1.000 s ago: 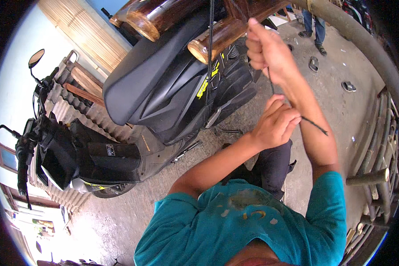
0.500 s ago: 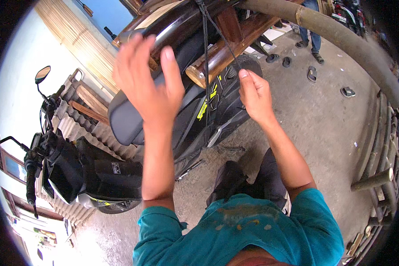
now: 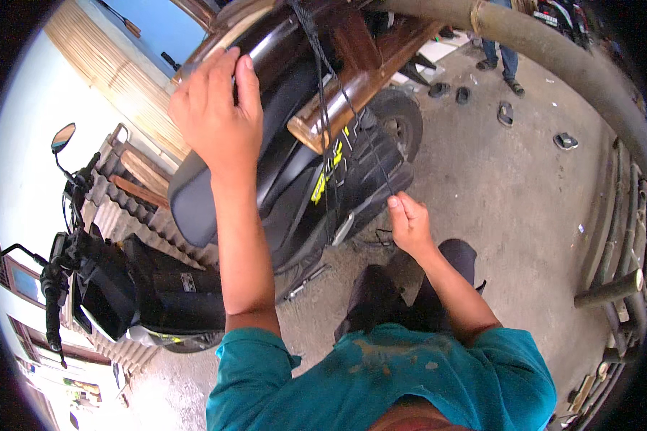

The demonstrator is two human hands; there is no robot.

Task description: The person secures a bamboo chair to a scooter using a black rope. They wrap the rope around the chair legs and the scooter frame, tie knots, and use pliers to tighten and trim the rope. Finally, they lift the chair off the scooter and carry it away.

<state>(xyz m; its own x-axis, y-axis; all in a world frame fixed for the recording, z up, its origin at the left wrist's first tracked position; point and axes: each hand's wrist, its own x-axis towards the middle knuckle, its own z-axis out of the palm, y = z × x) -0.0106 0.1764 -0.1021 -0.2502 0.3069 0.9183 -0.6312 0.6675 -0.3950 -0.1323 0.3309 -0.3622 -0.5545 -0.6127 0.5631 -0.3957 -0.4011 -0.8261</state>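
Note:
A dark lacquered piece of bamboo furniture (image 3: 273, 43) lies across the black motorbike (image 3: 194, 208), with a black cord (image 3: 322, 93) hanging from its upper pole. My right hand (image 3: 412, 226) is closed in a pinch on one strand of this cord, which runs taut up to the pole. The other strands hang past the cut end of a lower brown pole (image 3: 310, 135). Raised at the left, my left hand (image 3: 219, 115) is at the end of the glossy pole, thumb apart from the fingers. Whether its fingertips press on the pole is partly hidden.
A thick bamboo pole (image 3: 539, 36) arches over the upper right. Sandals (image 3: 505, 113) lie on the concrete floor (image 3: 482, 187), near a standing person's legs (image 3: 509, 61). Bamboo racks (image 3: 611, 287) line the right side. Corrugated sheets (image 3: 133, 215) lean by the left wall.
My right hand has drawn the cord strand downward, toward my knees. My left hand has shifted slightly left and up to the end of the glossy pole.

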